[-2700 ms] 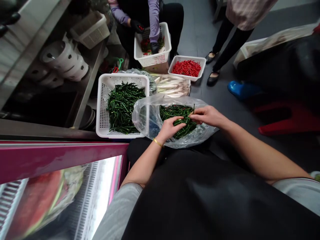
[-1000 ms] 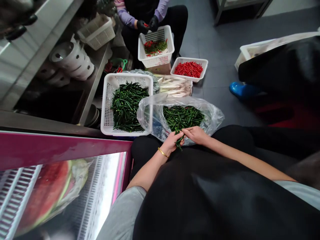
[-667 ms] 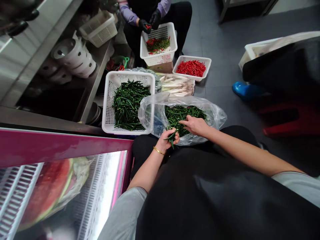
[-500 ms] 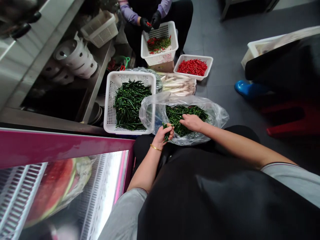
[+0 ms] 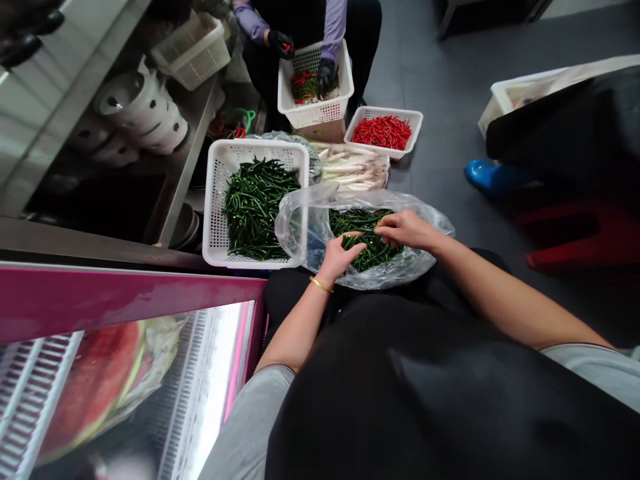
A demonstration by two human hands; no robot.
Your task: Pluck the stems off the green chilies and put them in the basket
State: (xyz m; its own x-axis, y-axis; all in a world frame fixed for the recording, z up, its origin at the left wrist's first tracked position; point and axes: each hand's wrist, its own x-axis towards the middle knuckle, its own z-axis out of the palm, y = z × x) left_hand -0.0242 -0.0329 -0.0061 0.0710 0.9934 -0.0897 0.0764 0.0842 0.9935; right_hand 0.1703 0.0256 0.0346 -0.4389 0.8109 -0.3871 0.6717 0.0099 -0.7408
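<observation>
While I sit over the clear plastic bag (image 5: pixel 303 230) on my lap, my left hand (image 5: pixel 340 257) lies curved on the green chillies (image 5: pixel 363 233) inside it, and my right hand (image 5: pixel 404 230) seems to pinch a few, lightly, so they do not break.

Left hand (image 5: pixel 341 257) and right hand (image 5: pixel 406 230) low and close together, palms down.

The left forearm (image 5: pixel 295 327) angles up to the hand, a gold bangle (image 5: pixel 320 285) on its wrist. The right forearm (image 5: pixel 493 287) stretches in from the side, its curled fingers (image 5: pixel 385 231) pointing toward the left hand, just apart from it. Both arms emerge from short grey sleeves (image 5: pixel 245 427).
</observation>
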